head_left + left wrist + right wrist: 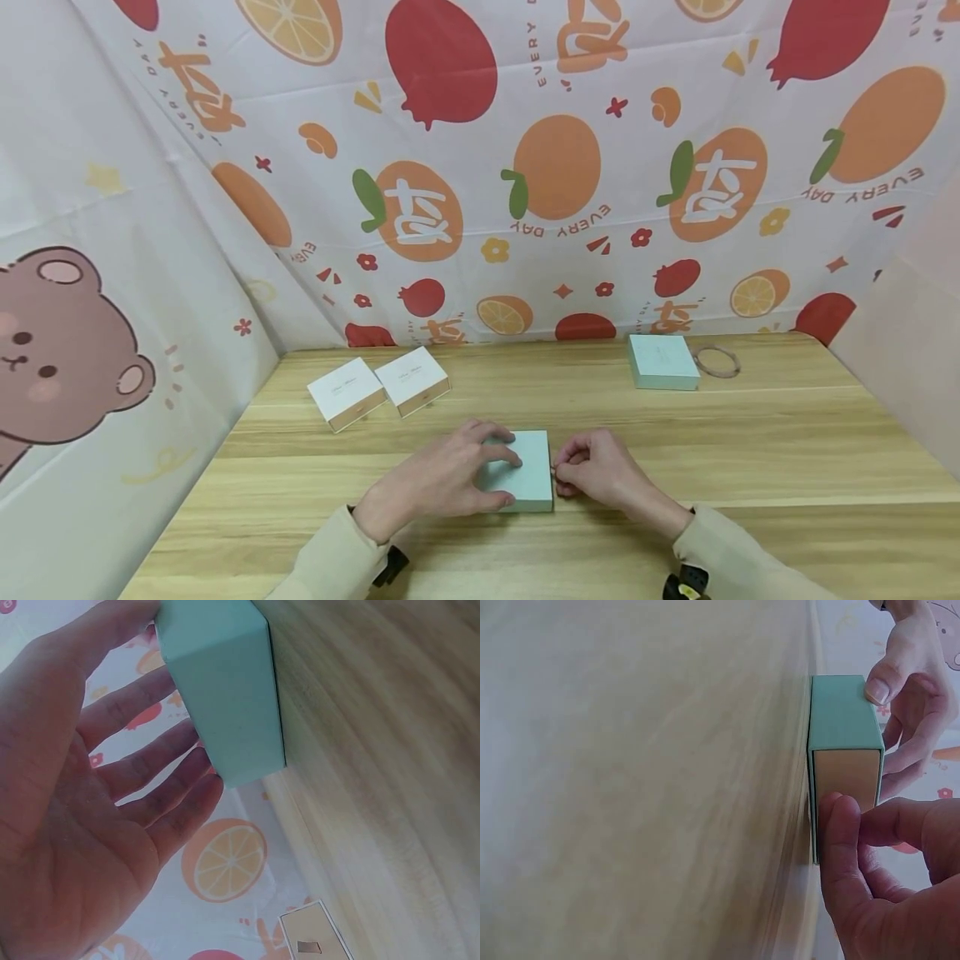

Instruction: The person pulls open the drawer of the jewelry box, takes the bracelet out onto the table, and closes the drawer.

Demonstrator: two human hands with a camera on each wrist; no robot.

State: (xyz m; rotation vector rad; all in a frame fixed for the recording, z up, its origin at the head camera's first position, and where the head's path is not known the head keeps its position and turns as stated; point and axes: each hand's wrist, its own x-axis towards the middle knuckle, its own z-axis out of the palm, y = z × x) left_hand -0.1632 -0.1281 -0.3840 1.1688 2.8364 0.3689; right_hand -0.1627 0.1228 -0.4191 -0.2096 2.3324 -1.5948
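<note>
A mint-green drawer box (pixel 534 468) with a tan end face (pixel 847 771) lies on the wooden table. My left hand (pixel 457 471) rests over its left part, the fingers spread and lightly bent, with fingertips on the top and the thumb (pixel 879 691) at the front edge. In the left wrist view the palm of the left hand (pixel 90 795) stays away from the box (pixel 225 697). At the box's right end my right hand (pixel 596 471) pinches with thumb and forefinger against the tan face; what lies between the fingertips of the right hand (pixel 885 870) is hidden.
Two white drawer boxes, one left (pixel 347 392) and one right (pixel 412 379), lie at the back left of the wooden table (pixel 300 517). Another mint-green box (pixel 663 362) stands at the back right, beside a thin brownish ring (pixel 717 362). A fruit-print curtain (pixel 480 192) hangs behind.
</note>
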